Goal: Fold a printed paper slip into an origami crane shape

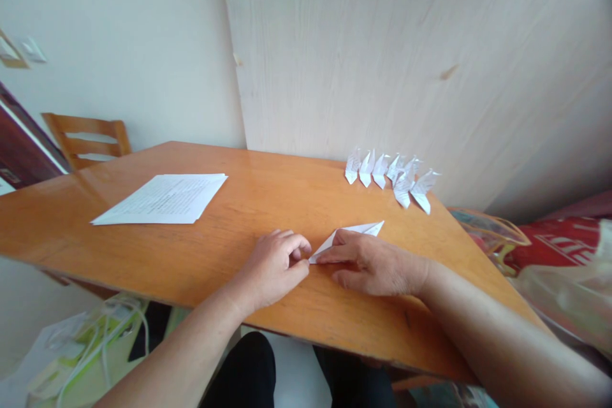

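Observation:
A narrow, pointed piece of folded white paper (366,227) lies on the wooden table in front of me. My right hand (375,262) covers its middle, with the fingers holding it down and the index finger stretched toward the paper's left tip. Close beside that left tip is my left hand (277,268). Its fingers are curled, and a gap shows between thumb and index finger. The thumb is right by the tip; whether it touches the paper I cannot tell. Part of the paper is hidden under my right hand.
Several folded paper pieces (379,171) stand in a cluster at the table's back right. A stack of printed sheets (165,199) lies on the left of the wooden table (268,188). A chair (90,137) stands beyond; bags (554,245) are at the right, cables (105,338) below left.

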The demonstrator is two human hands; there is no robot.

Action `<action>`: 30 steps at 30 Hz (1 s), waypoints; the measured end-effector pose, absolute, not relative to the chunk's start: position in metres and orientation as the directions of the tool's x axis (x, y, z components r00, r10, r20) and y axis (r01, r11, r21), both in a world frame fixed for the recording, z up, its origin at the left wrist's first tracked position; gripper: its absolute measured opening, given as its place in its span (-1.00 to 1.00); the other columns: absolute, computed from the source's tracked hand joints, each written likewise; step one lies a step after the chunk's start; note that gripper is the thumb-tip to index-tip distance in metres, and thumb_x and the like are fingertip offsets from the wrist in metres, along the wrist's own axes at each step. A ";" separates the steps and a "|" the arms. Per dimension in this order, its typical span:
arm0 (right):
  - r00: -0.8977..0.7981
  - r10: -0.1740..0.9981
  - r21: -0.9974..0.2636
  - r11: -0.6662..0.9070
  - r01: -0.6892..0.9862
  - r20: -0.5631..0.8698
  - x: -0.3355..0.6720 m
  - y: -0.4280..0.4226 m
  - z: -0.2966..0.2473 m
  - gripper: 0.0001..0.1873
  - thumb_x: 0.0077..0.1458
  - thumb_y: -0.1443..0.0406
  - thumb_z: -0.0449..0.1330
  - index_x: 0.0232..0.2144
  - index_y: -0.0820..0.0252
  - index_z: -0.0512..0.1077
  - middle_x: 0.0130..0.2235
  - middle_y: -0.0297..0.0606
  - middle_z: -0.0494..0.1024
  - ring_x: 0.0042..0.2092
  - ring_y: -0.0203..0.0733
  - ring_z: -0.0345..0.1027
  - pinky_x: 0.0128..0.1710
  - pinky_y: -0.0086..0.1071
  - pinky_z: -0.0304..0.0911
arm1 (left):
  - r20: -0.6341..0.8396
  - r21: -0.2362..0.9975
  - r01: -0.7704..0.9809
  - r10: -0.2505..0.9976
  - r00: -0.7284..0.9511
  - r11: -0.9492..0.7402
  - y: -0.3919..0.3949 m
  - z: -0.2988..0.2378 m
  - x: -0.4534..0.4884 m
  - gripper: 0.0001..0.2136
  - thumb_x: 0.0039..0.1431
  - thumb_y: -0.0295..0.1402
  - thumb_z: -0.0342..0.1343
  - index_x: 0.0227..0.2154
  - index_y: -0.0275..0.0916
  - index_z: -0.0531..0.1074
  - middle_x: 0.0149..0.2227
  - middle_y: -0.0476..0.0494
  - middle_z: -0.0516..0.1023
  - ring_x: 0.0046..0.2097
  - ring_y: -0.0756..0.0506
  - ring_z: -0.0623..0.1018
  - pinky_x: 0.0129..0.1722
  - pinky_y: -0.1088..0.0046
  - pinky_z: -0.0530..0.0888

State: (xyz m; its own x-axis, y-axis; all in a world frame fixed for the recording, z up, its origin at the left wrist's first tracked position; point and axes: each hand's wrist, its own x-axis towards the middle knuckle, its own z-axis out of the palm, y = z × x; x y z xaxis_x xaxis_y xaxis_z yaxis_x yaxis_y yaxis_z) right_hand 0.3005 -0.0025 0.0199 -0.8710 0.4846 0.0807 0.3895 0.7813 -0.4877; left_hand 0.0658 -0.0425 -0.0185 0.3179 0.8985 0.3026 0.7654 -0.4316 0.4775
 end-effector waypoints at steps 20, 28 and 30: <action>-0.680 0.732 -0.713 0.501 0.491 0.045 0.307 0.017 0.003 -0.87 0.06 0.38 0.12 -0.28 0.15 0.36 -0.33 -0.35 0.46 -0.32 -0.25 0.31 -0.33 -0.39 0.22 | 0.326 0.308 0.814 0.859 0.396 -0.492 -0.045 -0.018 0.067 -0.82 0.22 -0.44 0.11 -0.28 -0.07 0.60 -0.30 -0.06 0.55 -0.18 -0.13 0.45 -0.17 0.30 0.31; -0.568 0.822 -0.921 0.189 0.342 -0.042 0.308 0.024 0.004 -0.88 0.04 0.26 0.15 -0.34 0.17 0.39 -0.49 -0.39 0.41 -0.46 -0.29 0.28 -0.47 -0.41 0.20 | 0.338 0.286 0.824 0.856 0.391 -0.490 -0.045 -0.019 0.069 -0.82 0.20 -0.45 0.12 -0.29 -0.06 0.60 -0.31 -0.05 0.53 -0.18 -0.14 0.44 -0.18 0.28 0.28; -0.501 0.865 -0.928 0.169 0.332 -0.022 0.308 0.025 0.005 -0.86 0.05 0.23 0.14 -0.35 0.18 0.39 -0.51 -0.38 0.40 -0.49 -0.29 0.27 -0.49 -0.41 0.17 | 0.341 0.285 0.822 0.854 0.393 -0.492 -0.045 -0.018 0.069 -0.82 0.20 -0.45 0.12 -0.29 -0.06 0.60 -0.31 -0.05 0.53 -0.17 -0.14 0.44 -0.17 0.28 0.28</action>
